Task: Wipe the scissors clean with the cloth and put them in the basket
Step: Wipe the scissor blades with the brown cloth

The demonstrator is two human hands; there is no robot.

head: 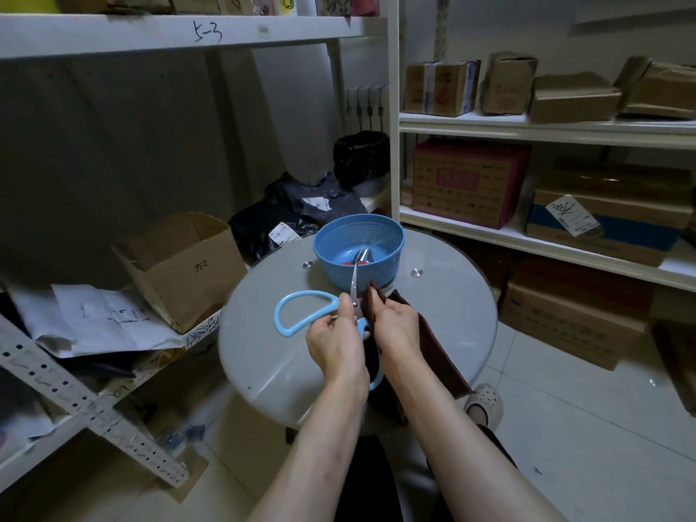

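Note:
My left hand [333, 339] grips light-blue-handled scissors [301, 312] near the pivot, blades spread and pointing away toward the basket. My right hand [395, 327] holds a dark brown cloth [433, 348] folded against one blade; the rest of the cloth hangs down over the table's near edge. A blue perforated basket [391, 235] stands at the far side of the round table, and inside it lies another pair of scissors [359, 258] with red on the handles. The lower handle loop of the blue scissors is partly hidden behind my wrists.
The round grey glass table [263, 344] sits between white shelving. An open cardboard box [184, 269] and papers [94, 318] lie on the left shelf. Dark bags [293, 212] sit behind the table. Boxes fill the right shelves [527, 227]. A slippered foot [486, 403] shows below right.

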